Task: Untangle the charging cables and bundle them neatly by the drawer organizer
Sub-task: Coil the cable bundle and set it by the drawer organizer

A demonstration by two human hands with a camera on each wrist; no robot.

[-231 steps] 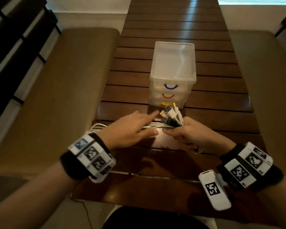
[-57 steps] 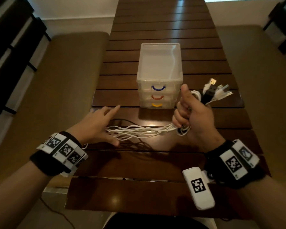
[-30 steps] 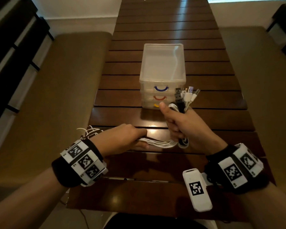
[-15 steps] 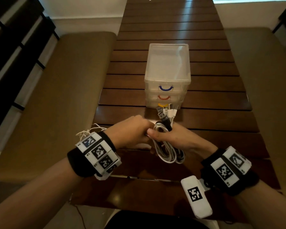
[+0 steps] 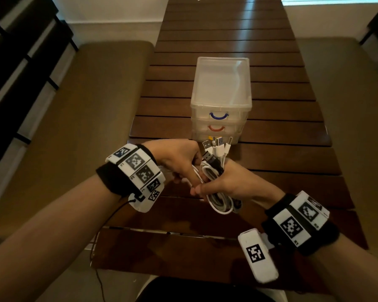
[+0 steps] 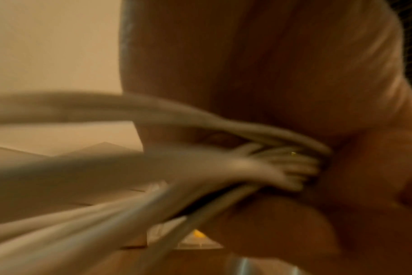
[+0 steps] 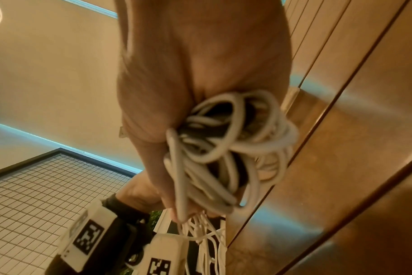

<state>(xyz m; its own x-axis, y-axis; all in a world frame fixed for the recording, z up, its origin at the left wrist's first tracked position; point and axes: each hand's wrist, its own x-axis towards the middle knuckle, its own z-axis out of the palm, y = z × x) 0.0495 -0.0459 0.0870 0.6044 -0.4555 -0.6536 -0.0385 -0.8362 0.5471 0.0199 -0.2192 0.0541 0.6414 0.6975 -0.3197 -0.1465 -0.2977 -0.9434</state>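
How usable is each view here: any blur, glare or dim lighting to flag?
Head view: dim, but sharp; window glare streaks the far table; straight edges bow from the wide lens. Left wrist view: heavily blurred, the cables smeared against the left hand. Right wrist view: mostly sharp on the coils in the right hand, with bluish glare on the wood.

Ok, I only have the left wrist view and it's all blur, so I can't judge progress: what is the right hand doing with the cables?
Observer: The right hand grips the cables as a coil, with loops hanging below the grip.
Operator: Where are the connectors?
Observer: The plug ends stick up above the grip, just in front of the drawer organizer.
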